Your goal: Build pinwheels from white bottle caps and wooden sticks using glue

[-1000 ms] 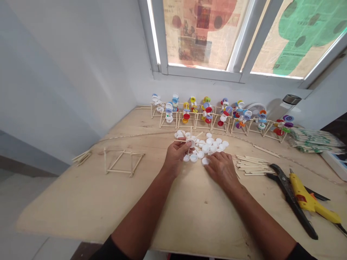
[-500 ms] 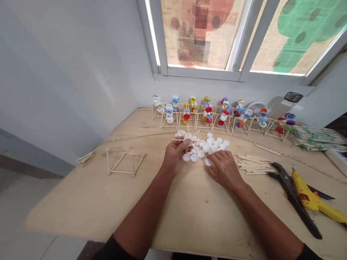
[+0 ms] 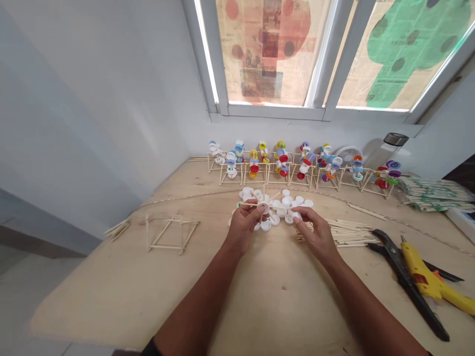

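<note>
Between the fingers of my left hand (image 3: 243, 225) is a white bottle cap with sticks (image 3: 263, 206), the thin wooden sticks pointing outward like spokes. My right hand (image 3: 315, 230) pinches a loose white bottle cap (image 3: 297, 216) close to the tip of a spoke on the right; whether they touch I cannot tell. Behind and under both hands lies a pile of white bottle caps (image 3: 287, 200), partly covered by my fingers. A bundle of loose wooden sticks (image 3: 349, 232) lies beside my right hand.
A wooden stick frame (image 3: 172, 235) stands at the left. Several finished models with coloured caps (image 3: 282, 160) line the wall. Black cutting pliers (image 3: 404, 277) and a yellow glue gun (image 3: 423, 269) lie right. A bottle (image 3: 389, 148) and a small fan (image 3: 348, 154) stand behind.
My right hand has lifted a white cap from the pile and turned it toward the spoked piece. My left hand still holds that piece, shifted slightly right and down in view.
</note>
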{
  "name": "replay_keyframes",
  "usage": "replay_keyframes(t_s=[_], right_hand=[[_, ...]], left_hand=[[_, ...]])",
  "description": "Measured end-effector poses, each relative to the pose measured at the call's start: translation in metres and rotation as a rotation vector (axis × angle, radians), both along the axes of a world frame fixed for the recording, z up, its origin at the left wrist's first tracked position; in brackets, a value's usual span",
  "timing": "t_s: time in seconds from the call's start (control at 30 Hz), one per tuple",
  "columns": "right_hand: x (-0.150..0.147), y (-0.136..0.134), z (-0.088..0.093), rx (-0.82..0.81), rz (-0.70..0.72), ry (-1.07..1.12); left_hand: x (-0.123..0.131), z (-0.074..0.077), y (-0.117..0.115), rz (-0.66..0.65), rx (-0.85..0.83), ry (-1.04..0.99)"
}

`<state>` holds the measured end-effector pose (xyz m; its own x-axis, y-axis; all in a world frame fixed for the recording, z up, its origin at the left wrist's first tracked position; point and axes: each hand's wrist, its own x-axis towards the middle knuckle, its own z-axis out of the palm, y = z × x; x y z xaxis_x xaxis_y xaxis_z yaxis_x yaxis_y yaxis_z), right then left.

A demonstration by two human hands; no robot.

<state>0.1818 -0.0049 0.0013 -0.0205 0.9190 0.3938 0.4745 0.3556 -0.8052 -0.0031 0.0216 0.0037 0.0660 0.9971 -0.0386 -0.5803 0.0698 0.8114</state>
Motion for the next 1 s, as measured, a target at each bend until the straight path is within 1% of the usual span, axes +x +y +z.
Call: replay_keyframes(t_s=[0.07,0.17,0.27,0.4,0.6,0.83,1.0], right_hand=[[0.0003,0.0019,-0.0002,-0.062,-0.051,0.189],[-0.0002,0.0035,0.0014,-0.122,-0.034,0.486],[0.0,0.0039,0.005,-0.139,0.002,0.625],[0.0006,0.0048,0.0072,-0.164,0.005,0.687],[-0.0007,0.0063,0.0016,-0.188,-0.006,0.768],[-0.006,0.003,0.0007,-0.189,0.059,0.758],[-0.006,0.0018,0.001,-0.188,0.087,0.718]], left_hand=[[0.0006,0.0005,-0.0009,-0.028,0.018,-0.004],[0.0015,0.0014,-0.0027,-0.07,0.026,-0.003],[0.0023,0.0024,-0.0049,-0.093,0.027,0.015],[0.0033,0.0043,-0.0074,-0.086,0.028,0.048],[0.0047,0.0054,-0.0089,-0.094,0.032,0.099],[0.0063,0.0023,-0.0096,-0.139,0.053,0.179],[0.007,-0.0022,-0.0096,-0.165,0.06,0.2]])
